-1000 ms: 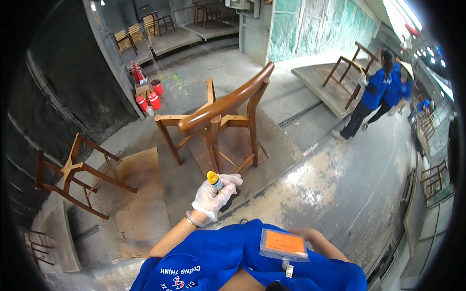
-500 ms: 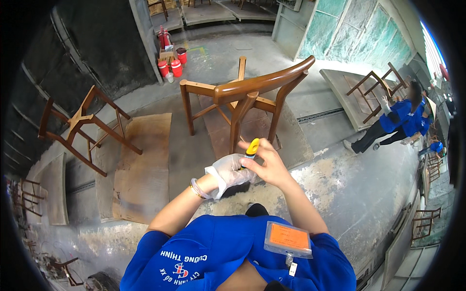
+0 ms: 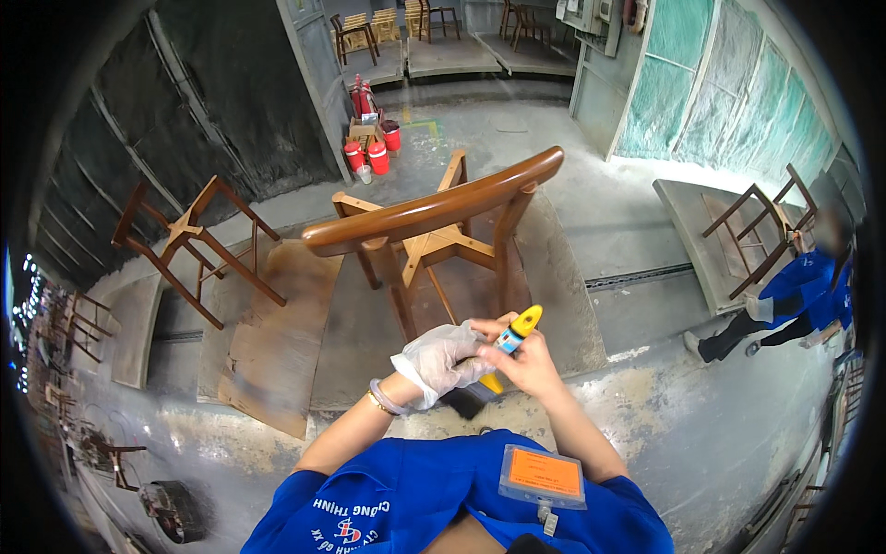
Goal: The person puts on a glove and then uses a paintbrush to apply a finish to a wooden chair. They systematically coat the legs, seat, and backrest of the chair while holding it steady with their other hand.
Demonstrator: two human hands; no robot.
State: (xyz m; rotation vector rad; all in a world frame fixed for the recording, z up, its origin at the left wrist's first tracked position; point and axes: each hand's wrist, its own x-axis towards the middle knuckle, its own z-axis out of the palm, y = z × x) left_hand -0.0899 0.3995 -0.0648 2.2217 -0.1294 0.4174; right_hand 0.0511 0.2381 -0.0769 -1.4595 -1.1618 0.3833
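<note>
Two hands on one yellow-handled brush, over a dusty concrete floor.
My gloved left hand point(image 3: 443, 355) and bare right hand point(image 3: 524, 362) both clasp the brush point(image 3: 506, 346), just before the wooden chair point(image 3: 434, 231) standing on worn boards point(image 3: 277, 342).

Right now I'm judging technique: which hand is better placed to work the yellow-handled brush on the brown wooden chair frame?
Right, probably. The bare right hand grips the yellow-handled brush; the gloved left hand only steadies it. The brown wooden chair frame stands just ahead.
</note>
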